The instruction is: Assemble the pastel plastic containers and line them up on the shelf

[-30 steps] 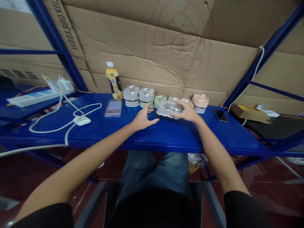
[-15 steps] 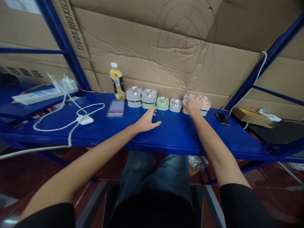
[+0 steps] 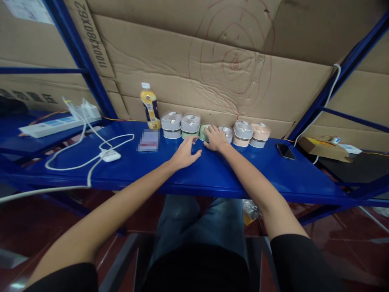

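Note:
A row of small rounded plastic boxes with clear lids stands along the back of the blue table. My right hand (image 3: 216, 138) reaches over the single green box (image 3: 203, 134), its fingers bent over the top and the thumb at the front. Part of that box is hidden under the fingers. To its right sits a single grey box (image 3: 227, 132), partly behind my hand. My left hand (image 3: 184, 153) is open and holds nothing, just in front of a stack of a grey box (image 3: 191, 123) on a green box (image 3: 190, 135).
Left stands a grey stack (image 3: 172, 124) beside a yellow bottle (image 3: 150, 107). Two stacks, grey on peach (image 3: 241, 141) and peach (image 3: 260, 130) on grey, are at right. A phone (image 3: 285, 151), white cable (image 3: 68, 166) and power strip (image 3: 51, 125) lie about.
My right hand has moved left from the grey-on-peach stack, now uncovered, to the green box. My left hand has barely moved.

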The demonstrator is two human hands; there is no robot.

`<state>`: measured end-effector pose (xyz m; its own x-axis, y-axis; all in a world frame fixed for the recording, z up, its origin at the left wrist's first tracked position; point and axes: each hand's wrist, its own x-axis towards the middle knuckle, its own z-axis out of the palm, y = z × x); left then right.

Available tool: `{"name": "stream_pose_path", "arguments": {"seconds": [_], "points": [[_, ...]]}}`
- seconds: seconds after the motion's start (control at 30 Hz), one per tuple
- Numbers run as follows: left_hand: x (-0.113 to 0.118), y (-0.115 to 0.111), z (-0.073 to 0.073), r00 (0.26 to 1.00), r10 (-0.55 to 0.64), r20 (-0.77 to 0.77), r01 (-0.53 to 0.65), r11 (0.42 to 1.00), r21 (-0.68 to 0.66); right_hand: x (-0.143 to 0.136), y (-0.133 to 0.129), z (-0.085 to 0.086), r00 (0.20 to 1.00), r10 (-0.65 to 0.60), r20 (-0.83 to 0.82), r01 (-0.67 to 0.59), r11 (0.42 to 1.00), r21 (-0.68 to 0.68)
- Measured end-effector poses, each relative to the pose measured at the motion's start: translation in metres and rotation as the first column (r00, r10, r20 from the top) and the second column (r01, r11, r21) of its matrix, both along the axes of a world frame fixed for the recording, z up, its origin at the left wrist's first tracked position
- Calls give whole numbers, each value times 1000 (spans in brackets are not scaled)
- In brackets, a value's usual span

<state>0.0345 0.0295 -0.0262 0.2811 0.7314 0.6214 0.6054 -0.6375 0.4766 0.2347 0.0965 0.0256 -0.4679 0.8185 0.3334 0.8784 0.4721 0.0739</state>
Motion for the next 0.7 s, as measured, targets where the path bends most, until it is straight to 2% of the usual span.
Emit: {"name": "stream_pose_path", "arguments": {"seconds": [0.13, 0.2, 0.33, 0.43, 0.5, 0.57, 0.63, 0.7], "points": [[-1, 2, 1, 997, 60, 42, -62, 997, 45, -1, -27, 1, 1000, 11, 8, -11, 1000, -20], [1, 1, 2, 996, 65, 52, -68, 996, 61, 4, -46, 3, 998, 12, -57, -12, 1000, -7], [3, -3, 7, 997, 33, 75, -38, 997, 69, 10, -72, 4, 945, -123, -303, 140, 989, 36], [0, -5, 9, 996, -16, 88, 14, 1000, 27, 13, -74, 4, 923, -204, -327, 181, 979, -97], [-3, -4, 9, 991, -81, 104, 84, 996, -28, 19, -71, 5, 950, -142, -278, 86, 975, -206], [-5, -2, 7, 978, -168, 120, 181, 978, -101, 27, -67, 5, 965, 26, -260, -97, 960, -262], [-6, 1, 5, 963, -243, 118, 260, 951, -168, 36, -66, 5, 937, 190, -292, -271, 923, -271], [-7, 2, 3, 954, -287, 90, 300, 932, -203, 40, -66, 3, 905, 254, -340, -352, 898, -265]]}}
